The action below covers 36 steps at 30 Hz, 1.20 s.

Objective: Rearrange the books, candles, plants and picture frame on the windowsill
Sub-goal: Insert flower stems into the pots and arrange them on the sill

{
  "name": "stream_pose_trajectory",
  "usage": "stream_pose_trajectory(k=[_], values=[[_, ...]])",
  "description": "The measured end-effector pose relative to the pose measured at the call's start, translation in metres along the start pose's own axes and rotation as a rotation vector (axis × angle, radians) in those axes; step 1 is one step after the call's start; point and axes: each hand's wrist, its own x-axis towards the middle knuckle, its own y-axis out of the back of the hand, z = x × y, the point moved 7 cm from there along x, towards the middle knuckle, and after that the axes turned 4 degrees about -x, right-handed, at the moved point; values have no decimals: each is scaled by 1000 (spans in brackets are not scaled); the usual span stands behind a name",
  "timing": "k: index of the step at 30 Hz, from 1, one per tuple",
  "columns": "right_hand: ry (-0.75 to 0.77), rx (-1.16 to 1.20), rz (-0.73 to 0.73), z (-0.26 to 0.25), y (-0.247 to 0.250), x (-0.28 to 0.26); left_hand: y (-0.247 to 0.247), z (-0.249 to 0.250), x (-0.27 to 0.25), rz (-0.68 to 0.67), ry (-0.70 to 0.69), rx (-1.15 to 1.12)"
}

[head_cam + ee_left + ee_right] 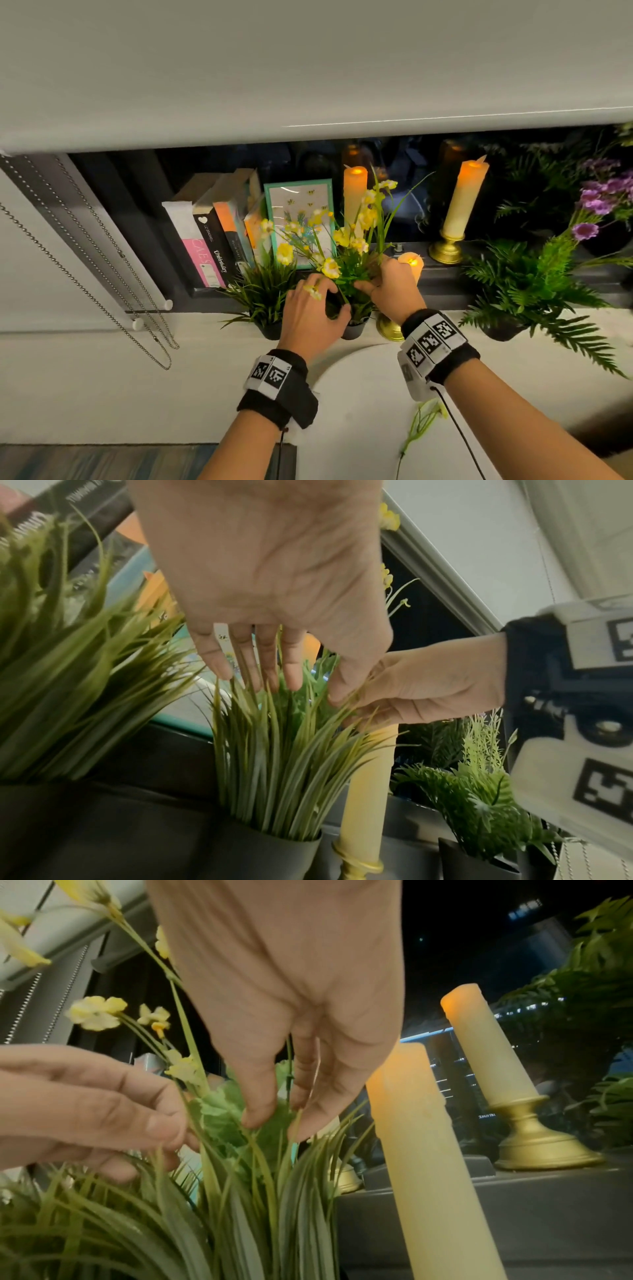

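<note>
A dark pot of green grass [354, 327] stands on the white windowsill [205, 329], with a bunch of yellow flowers [342, 236] rising from it. My right hand [366, 284] pinches the flower stems [291, 1069] low down, between thumb and fingers, just above the grass blades [281, 764]. My left hand [329, 301] arches over the same pot, and its fingers [267, 664] reach down onto the grass tips. Behind stand the books [205, 236], a teal picture frame [301, 212] and two lit candles [355, 192] [463, 198]. A third lit candle [412, 265] is right beside my right hand.
A second grass pot [269, 301] sits left of my hands, and a fern with purple flowers [534, 287] sits to the right. Blind chains [102, 260] hang at the left. The roller blind [308, 85] hangs low overhead. A loose green sprig [423, 423] lies on the round white table [359, 394].
</note>
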Motion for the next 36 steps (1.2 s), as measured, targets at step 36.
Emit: stream_pose_trajectory(k=[36], values=[[-122,-45,158,72,18,-84,-77,53,-71,-479,-16,-50]])
